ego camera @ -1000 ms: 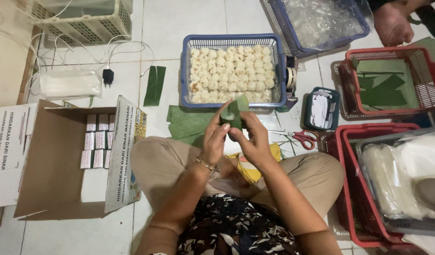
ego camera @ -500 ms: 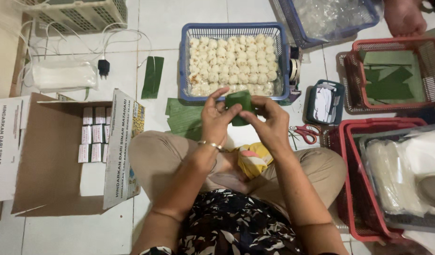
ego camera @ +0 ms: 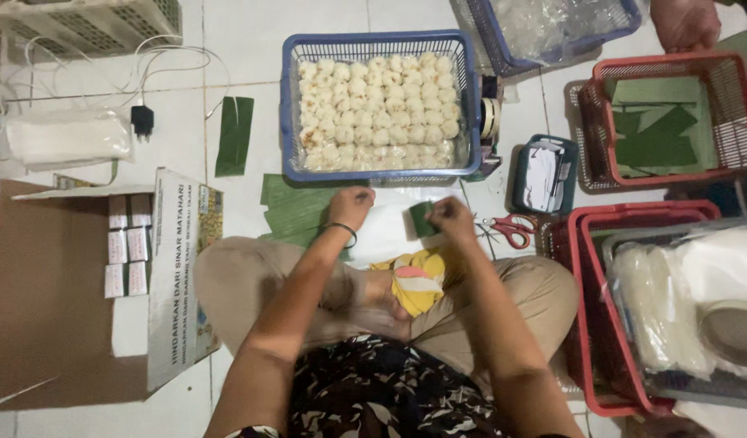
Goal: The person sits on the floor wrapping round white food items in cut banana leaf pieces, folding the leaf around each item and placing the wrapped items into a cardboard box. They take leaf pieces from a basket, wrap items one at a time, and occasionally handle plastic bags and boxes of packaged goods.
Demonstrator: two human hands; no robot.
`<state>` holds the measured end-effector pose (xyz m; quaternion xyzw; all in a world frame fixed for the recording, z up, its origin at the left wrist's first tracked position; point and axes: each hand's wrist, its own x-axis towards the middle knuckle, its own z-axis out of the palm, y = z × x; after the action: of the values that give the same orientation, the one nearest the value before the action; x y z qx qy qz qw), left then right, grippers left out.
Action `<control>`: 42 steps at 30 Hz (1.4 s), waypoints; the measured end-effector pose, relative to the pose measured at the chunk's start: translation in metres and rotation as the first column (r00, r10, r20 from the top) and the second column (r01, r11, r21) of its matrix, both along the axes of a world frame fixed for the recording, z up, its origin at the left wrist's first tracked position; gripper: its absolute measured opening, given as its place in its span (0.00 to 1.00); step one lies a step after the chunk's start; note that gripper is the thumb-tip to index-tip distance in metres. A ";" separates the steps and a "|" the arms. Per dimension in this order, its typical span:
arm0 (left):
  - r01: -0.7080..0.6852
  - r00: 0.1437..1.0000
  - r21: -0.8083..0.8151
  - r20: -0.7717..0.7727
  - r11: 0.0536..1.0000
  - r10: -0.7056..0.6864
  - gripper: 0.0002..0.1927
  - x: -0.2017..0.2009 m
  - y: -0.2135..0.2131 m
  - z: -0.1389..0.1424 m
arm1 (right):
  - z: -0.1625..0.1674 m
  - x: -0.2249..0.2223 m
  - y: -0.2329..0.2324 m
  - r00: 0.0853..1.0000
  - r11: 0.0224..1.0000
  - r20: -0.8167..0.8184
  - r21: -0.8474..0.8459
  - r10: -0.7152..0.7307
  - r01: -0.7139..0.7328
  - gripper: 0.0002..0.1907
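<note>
I sit cross-legged on a tiled floor. My right hand (ego camera: 454, 217) grips a small green leaf-wrapped parcel (ego camera: 422, 219) low in front of my knees. My left hand (ego camera: 350, 206), with a dark band on its wrist, is curled shut about a hand's width to the left. It rests at the edge of the flat banana leaves (ego camera: 296, 212) and holds nothing that I can see. Just beyond both hands stands a blue basket (ego camera: 288, 105) filled with several rows of white round cakes (ego camera: 381, 105).
Red-handled scissors (ego camera: 511, 229), a small teal tray of papers (ego camera: 544, 174) and a tape roll (ego camera: 488, 118) lie right of my hands. Red baskets (ego camera: 742, 122) (ego camera: 588, 324) hold leaf pieces and plastic bags. An open cardboard box (ego camera: 57, 284) is left. Another person's hand (ego camera: 686, 23) is top right.
Both hands have come down from in front of the blue basket toward the floor. The left hand has let go of the parcel and moved left; the right hand keeps it.
</note>
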<state>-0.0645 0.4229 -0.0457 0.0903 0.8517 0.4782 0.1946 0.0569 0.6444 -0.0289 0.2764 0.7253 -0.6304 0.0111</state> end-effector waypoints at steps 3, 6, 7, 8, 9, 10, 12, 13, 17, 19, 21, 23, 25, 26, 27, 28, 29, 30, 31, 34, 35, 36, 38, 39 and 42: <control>0.021 0.956 0.008 -0.292 1.000 -0.018 0.12 0.003 0.029 -0.018 | -0.015 0.002 -0.024 0.986 0.982 0.065 0.106 0.151 -0.157 0.19; 0.012 0.935 -0.191 -0.346 0.982 -0.079 0.11 0.004 0.059 -0.021 | -0.018 0.003 -0.034 0.912 0.894 0.007 0.195 0.411 -0.404 0.15; -0.007 0.956 -0.248 -0.285 0.969 -0.066 0.14 0.005 0.069 -0.021 | -0.015 0.003 -0.035 0.913 0.901 0.022 0.152 0.407 -0.406 0.15; -0.025 0.974 -0.309 -0.223 0.951 -0.047 0.17 0.006 0.077 -0.018 | -0.013 0.003 -0.035 0.913 0.907 0.036 0.104 0.407 -0.409 0.14; -0.044 0.986 -0.371 -0.164 0.927 -0.019 0.21 0.007 0.083 -0.014 | -0.011 0.002 -0.035 0.910 0.909 0.048 0.055 0.411 -0.414 0.14; -0.052 0.992 -0.415 -0.129 0.908 -0.003 0.25 0.007 0.087 -0.011 | -0.010 0.002 -0.035 0.914 0.914 0.041 0.015 0.404 -0.405 0.14; -0.050 0.998 -0.489 -0.058 0.871 0.024 0.33 0.007 0.096 -0.005 | -0.011 0.003 -0.034 0.926 0.926 0.035 -0.055 0.377 -0.375 0.13; -0.027 0.999 -0.526 -0.037 0.850 0.009 0.31 0.006 0.099 -0.004 | -0.012 0.003 -0.033 0.920 0.921 0.038 -0.010 0.391 -0.391 0.13; -0.088 0.985 -0.548 -0.172 0.832 -0.009 0.31 0.010 0.104 -0.008 | -0.022 0.002 -0.030 0.904 0.893 0.036 0.145 0.426 -0.426 0.14; -0.172 0.945 -0.478 -0.327 0.862 0.008 0.33 0.017 0.104 -0.014 | -0.026 0.000 -0.028 0.901 0.881 0.042 0.196 0.432 -0.431 0.14; -0.233 0.895 -0.396 -0.446 0.888 0.036 0.34 0.025 0.102 -0.021 | -0.027 0.000 -0.027 0.893 0.866 0.070 0.223 0.444 -0.448 0.14; -0.195 0.906 -0.404 -0.422 0.894 0.007 0.27 0.028 0.101 -0.026 | -0.029 0.000 -0.027 0.898 0.874 0.077 0.207 0.433 -0.440 0.14; -0.181 0.917 -0.391 -0.400 0.902 0.011 0.21 0.028 0.099 -0.030 | -0.027 0.002 -0.028 0.901 0.881 0.090 0.187 0.425 -0.434 0.14; -0.189 0.918 -0.372 -0.396 0.909 0.029 0.18 0.026 0.098 -0.031 | -0.026 0.002 -0.028 0.902 0.884 0.093 0.182 0.421 -0.431 0.14; -0.195 0.919 -0.352 -0.391 0.916 0.046 0.16 0.023 0.097 -0.032 | -0.024 0.003 -0.028 0.904 0.887 0.097 0.176 0.416 -0.427 0.14; -0.198 0.931 -0.291 -0.356 0.936 0.086 0.16 0.021 0.096 -0.032 | -0.021 0.004 -0.029 0.902 0.882 0.087 0.187 0.423 -0.432 0.14; -0.202 0.941 -0.229 -0.316 0.952 0.123 0.17 0.019 0.096 -0.032 | -0.019 0.004 -0.029 0.900 0.878 0.078 0.197 0.429 -0.436 0.15; -0.207 0.949 -0.167 -0.272 0.964 0.156 0.17 0.017 0.095 -0.032 | -0.017 0.004 -0.029 0.898 0.874 0.069 0.207 0.434 -0.439 0.15; -0.235 0.945 -0.181 -0.274 0.955 0.181 0.17 0.016 0.094 -0.031 | -0.015 0.004 -0.029 0.903 0.882 0.048 0.198 0.428 -0.428 0.15; -0.284 0.940 -0.173 -0.246 0.943 0.237 0.14 0.016 0.086 -0.026 | -0.012 0.004 -0.029 0.913 0.894 0.023 0.194 0.408 -0.405 0.15; -0.270 0.950 -0.149 -0.203 0.951 0.238 0.11 0.017 0.082 -0.025 | -0.012 0.006 -0.029 0.916 0.895 0.051 0.199 0.398 -0.400 0.15; -0.256 0.959 -0.124 -0.157 0.959 0.236 0.08 0.019 0.077 -0.023 | -0.013 0.007 -0.030 0.918 0.896 0.080 0.202 0.388 -0.396 0.15; -0.276 0.958 -0.150 -0.124 0.949 0.259 0.11 0.020 0.063 -0.020 | -0.016 0.011 -0.032 0.938 0.921 0.020 0.182 0.346 -0.343 0.16; -0.286 0.957 -0.163 -0.106 0.944 0.271 0.12 0.021 0.056 -0.019 | -0.018 0.014 -0.033 0.946 0.933 -0.008 0.170 0.324 -0.318 0.16; -0.347 0.937 -0.158 -0.017 0.925 0.349 0.17 0.018 0.026 -0.012 | -0.020 0.021 -0.030 0.954 0.950 -0.069 0.139 0.292 -0.281 0.15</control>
<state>-0.0463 0.4485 -0.0582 -0.0804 0.8883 0.4365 0.1180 0.0782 0.6141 -0.0487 0.1401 0.7963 -0.5860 0.0526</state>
